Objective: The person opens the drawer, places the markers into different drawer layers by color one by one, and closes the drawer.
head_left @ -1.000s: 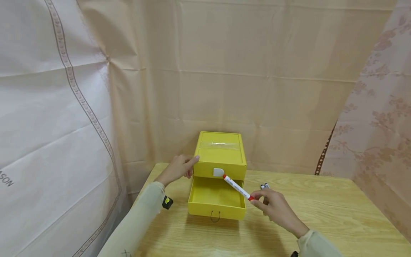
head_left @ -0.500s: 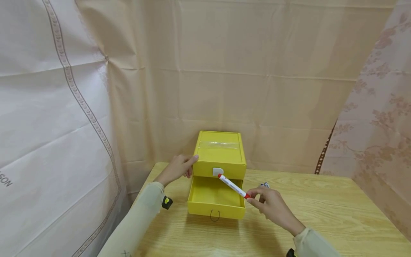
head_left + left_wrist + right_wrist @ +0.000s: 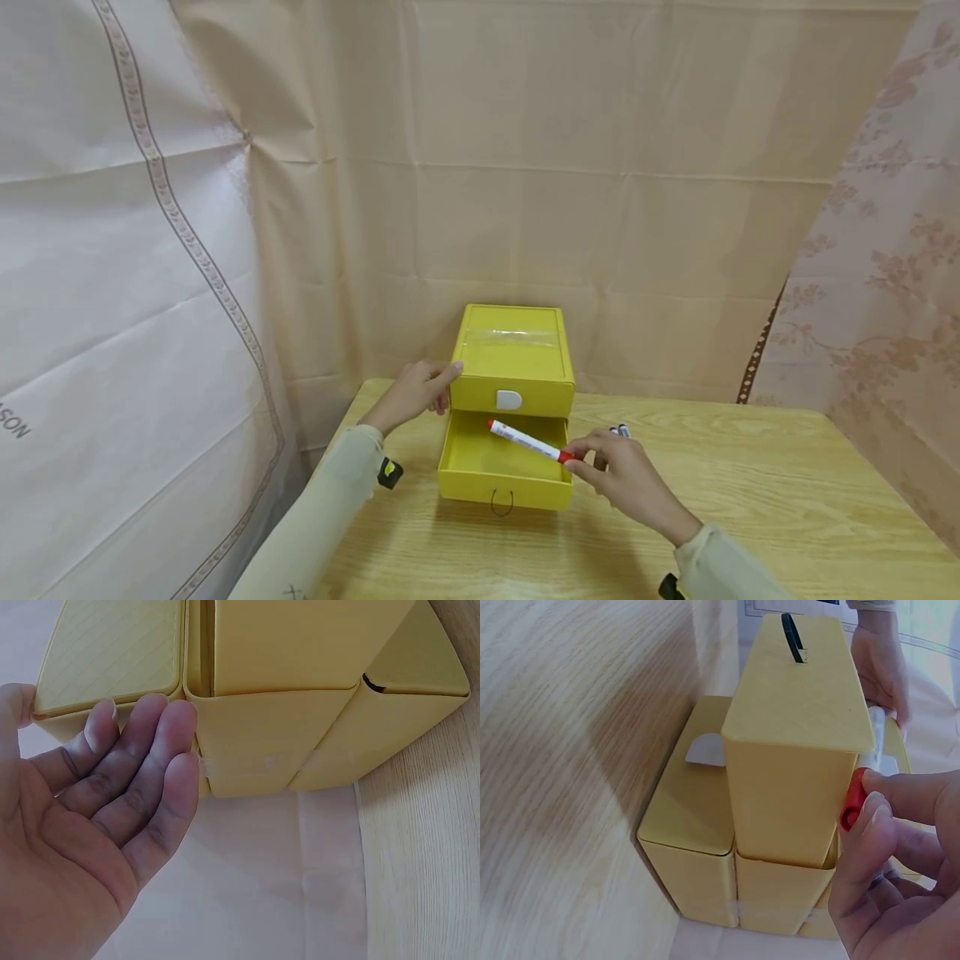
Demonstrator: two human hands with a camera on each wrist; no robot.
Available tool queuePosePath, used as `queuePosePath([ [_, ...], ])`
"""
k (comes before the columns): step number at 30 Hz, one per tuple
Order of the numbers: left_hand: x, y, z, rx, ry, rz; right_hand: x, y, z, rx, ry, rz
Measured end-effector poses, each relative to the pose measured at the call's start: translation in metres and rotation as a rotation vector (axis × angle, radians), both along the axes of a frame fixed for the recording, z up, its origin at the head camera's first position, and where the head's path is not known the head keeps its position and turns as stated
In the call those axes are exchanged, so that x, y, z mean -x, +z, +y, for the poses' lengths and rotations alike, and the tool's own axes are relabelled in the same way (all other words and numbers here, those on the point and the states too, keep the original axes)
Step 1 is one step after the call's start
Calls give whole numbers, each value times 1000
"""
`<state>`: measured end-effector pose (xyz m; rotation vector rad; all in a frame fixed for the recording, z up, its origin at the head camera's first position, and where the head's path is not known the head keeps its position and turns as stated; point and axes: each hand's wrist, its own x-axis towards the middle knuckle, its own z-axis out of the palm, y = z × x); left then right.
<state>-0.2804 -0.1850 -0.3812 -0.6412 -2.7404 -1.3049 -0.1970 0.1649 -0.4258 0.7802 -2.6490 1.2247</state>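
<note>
A yellow drawer box [image 3: 513, 358] of stacked tiers stands on the table, clear tape across its top. Its middle drawer [image 3: 480, 490], with a dark loop handle [image 3: 502, 504], is pulled out, and no items show inside. My right hand [image 3: 622, 475] pinches a white marker [image 3: 523, 440] by its red capped end [image 3: 852, 801] between thumb and fingers. The marker slants over the open drawer, its other red end toward the back left. At the box's left side, my left hand [image 3: 412, 393] touches the top front corner with its thumb, the loosely bent fingers [image 3: 142, 746] along the side.
Behind my right hand, a pair of dark-ended markers [image 3: 619, 431] lies on the wooden table [image 3: 750, 483]. White pull tabs sit on the top drawer [image 3: 508, 400] and the bottom drawer [image 3: 706, 750]. Beige cloth [image 3: 517, 167] hangs close behind the table, with more at both sides.
My right hand has carried the marker left and its far end has come down, from in front of the white tab to over the open drawer. My left hand stays at the box corner.
</note>
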Motion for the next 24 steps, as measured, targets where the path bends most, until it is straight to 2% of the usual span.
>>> queuePosePath([
  [7, 0, -1, -1, -12, 7, -8, 1, 4, -3, -36, -32, -2],
  [15, -2, -1, 1, -13, 22, -14, 0, -1, -9, -39, -101, 99],
  [24, -1, -2, 2, -1, 21, 0, 1, -3, -13, -16, -105, 117],
])
